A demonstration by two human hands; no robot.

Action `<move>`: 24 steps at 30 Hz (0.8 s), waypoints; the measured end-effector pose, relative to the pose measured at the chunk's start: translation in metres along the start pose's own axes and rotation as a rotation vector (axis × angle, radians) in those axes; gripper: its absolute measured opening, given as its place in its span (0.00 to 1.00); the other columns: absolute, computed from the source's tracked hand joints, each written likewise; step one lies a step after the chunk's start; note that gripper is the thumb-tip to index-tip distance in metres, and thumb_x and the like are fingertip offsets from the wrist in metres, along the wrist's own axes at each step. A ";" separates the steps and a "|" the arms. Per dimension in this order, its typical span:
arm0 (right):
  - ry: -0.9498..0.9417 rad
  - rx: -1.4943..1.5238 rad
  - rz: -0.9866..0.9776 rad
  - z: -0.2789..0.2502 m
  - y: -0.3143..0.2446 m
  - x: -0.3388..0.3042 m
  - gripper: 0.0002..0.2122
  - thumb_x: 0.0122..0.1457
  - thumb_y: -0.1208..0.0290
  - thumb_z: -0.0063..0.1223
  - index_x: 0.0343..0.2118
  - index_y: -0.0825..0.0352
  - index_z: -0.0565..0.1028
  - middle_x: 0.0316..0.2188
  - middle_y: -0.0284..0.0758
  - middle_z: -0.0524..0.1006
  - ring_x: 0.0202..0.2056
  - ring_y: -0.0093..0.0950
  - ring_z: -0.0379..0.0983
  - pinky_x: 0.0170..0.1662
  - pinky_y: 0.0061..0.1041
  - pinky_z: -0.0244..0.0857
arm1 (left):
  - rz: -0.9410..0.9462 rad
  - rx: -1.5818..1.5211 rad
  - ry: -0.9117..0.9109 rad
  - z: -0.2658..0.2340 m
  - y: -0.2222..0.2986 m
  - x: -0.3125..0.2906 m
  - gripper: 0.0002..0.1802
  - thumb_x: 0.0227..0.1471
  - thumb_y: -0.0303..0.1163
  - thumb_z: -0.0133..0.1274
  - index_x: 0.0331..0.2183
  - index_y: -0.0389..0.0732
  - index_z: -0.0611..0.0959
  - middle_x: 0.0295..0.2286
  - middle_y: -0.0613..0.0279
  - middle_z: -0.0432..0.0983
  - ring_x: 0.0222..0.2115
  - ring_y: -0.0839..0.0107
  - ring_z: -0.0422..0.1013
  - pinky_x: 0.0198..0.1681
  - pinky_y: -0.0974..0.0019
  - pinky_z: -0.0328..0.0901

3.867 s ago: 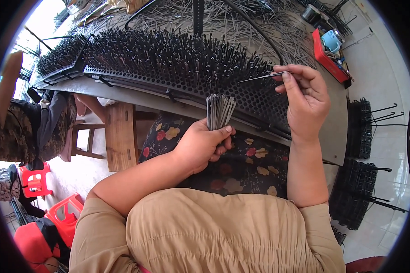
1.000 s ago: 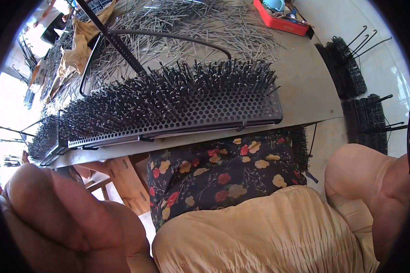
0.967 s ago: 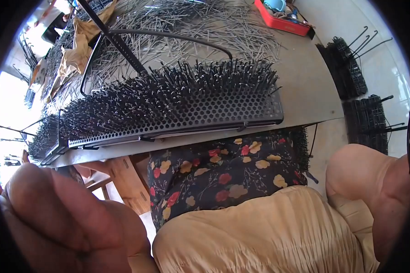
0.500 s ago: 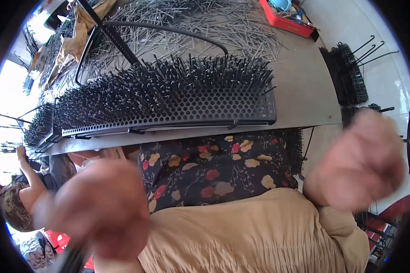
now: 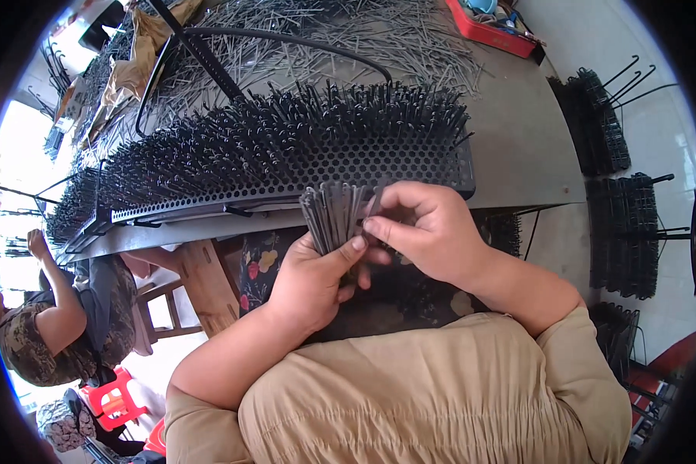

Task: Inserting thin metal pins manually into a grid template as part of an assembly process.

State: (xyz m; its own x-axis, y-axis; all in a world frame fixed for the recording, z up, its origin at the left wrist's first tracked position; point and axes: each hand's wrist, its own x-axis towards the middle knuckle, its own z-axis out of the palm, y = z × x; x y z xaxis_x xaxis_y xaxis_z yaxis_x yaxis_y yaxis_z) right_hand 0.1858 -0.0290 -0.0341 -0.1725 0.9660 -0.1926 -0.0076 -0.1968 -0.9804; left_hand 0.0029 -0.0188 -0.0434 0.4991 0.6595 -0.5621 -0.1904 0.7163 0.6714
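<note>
Now both hands (image 5: 363, 247) on pin bundle (image 5: 331, 215).

We cannot see the lower ends of the bundle of metal pins (image 5: 331, 216); the left hand (image 5: 313, 282) covers them inside its grip. The right hand (image 5: 425, 232) hides whichever pin its fingertips pinch. The tabletop (image 5: 518, 147) runs out past the upper edge, and its scattered loose pins (image 5: 363, 31) are too fine to count. The seated person (image 5: 50, 325) at left is cut by the rim.
</note>
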 end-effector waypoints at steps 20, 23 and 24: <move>0.418 -0.864 -1.166 -0.017 0.004 0.091 0.23 0.51 0.88 0.59 0.49 0.70 0.64 0.28 0.35 0.77 0.30 0.22 0.78 0.30 0.16 0.69 | 0.057 -0.065 0.249 -0.039 -0.009 -0.002 0.05 0.59 0.29 0.50 0.32 0.39 0.75 0.22 0.67 0.69 0.17 0.80 0.62 0.15 0.78 0.53; 0.439 -0.869 -1.186 -0.015 0.002 0.092 0.20 0.48 0.87 0.61 0.45 0.68 0.70 0.30 0.34 0.77 0.29 0.23 0.77 0.33 0.18 0.69 | 0.082 -0.084 0.250 -0.040 -0.012 0.002 0.05 0.59 0.30 0.50 0.32 0.39 0.75 0.22 0.67 0.69 0.17 0.80 0.62 0.15 0.78 0.53; 0.437 -0.916 -1.225 -0.017 0.001 0.093 0.19 0.47 0.87 0.61 0.44 0.68 0.72 0.31 0.34 0.77 0.27 0.24 0.76 0.34 0.19 0.69 | 0.087 -0.094 0.244 -0.040 -0.013 0.002 0.05 0.59 0.30 0.50 0.33 0.39 0.75 0.22 0.67 0.69 0.17 0.80 0.62 0.15 0.78 0.53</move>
State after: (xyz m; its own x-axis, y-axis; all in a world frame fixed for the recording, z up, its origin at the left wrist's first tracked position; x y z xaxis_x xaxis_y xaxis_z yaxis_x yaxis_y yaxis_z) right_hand 0.1862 0.0635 -0.0536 -0.2226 0.4607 0.8592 0.6743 0.7092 -0.2056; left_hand -0.0268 -0.0175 -0.0727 0.2610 0.7468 -0.6116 -0.3070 0.6649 0.6809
